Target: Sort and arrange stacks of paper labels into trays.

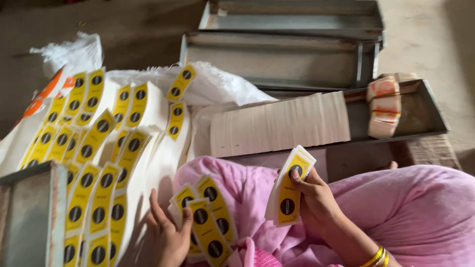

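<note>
Your right hand (316,198) grips a stack of yellow labels (289,190) with black circles; more fan (208,217) beside your left hand (170,237).

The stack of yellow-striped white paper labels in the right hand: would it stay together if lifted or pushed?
The stack of yellow-striped white paper labels probably flexes rather than stays stiff, since its thin sheets look slightly bowed in the right hand. It looks light. The loose labels could slide apart: those under the left hand have fanned out.
</note>
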